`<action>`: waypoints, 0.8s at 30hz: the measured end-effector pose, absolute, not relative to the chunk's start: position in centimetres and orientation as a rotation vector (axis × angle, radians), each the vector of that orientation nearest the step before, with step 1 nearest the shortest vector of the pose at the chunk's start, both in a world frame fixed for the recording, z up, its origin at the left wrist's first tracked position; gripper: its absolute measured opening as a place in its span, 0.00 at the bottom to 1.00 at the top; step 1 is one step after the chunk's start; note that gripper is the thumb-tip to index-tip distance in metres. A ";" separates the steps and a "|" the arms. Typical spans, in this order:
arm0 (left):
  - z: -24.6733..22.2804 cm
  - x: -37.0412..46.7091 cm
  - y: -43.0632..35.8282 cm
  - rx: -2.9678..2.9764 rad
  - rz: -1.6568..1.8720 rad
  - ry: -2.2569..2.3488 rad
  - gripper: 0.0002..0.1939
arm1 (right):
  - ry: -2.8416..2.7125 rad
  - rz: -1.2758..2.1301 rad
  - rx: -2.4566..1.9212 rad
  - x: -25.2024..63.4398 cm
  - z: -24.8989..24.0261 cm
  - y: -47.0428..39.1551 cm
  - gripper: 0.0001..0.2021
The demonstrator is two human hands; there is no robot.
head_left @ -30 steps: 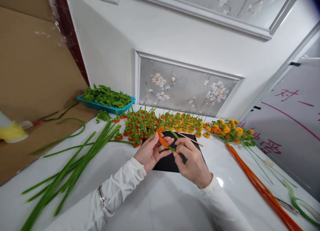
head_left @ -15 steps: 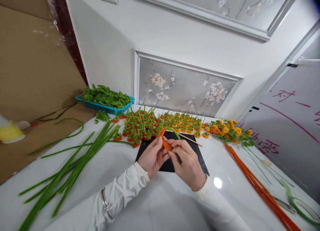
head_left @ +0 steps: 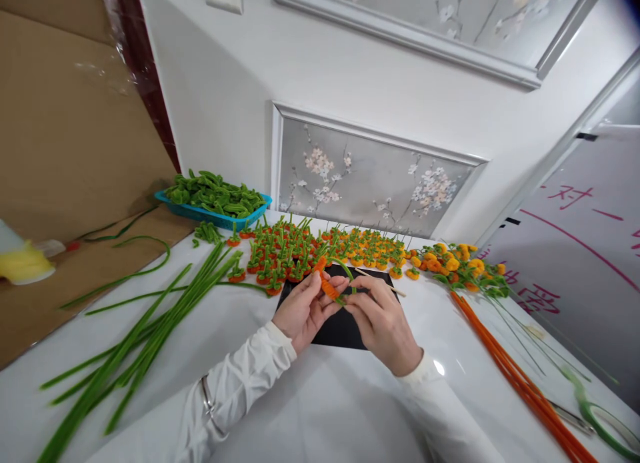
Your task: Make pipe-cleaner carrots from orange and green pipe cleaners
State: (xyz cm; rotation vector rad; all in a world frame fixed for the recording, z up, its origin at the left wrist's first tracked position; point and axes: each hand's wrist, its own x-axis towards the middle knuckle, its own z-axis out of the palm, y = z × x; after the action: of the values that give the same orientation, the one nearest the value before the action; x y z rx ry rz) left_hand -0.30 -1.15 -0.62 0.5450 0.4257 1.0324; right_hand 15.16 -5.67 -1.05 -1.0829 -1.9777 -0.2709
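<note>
Head view: the left hand pinches a bright-orange, ridged, fuzzy chenille piece between thumb and fingers, above a flat black rectangular mat. The right hand has its fingertips closed on a thin green fuzzy chenille strip arching beside the orange piece. Half a second ago those fingertips met the piece's lower end; now they sit slightly away, green showing between. Beyond, small orange-and-green fuzzy flower heads stand as before.

Orange chenille piece, seemingly green-tipped
</note>
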 end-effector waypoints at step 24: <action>-1.1 0.0 -1.9 0.792 0.957 0.430 0.10 | -1.967 -0.562 -1.068 14.1 -1.4 -5.9 0.05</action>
State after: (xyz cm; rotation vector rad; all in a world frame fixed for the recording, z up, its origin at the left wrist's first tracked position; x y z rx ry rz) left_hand -0.02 -1.94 -1.13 0.7921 0.4296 0.9575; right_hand 14.05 -5.87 -1.37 -1.0680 -1.9667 -0.5616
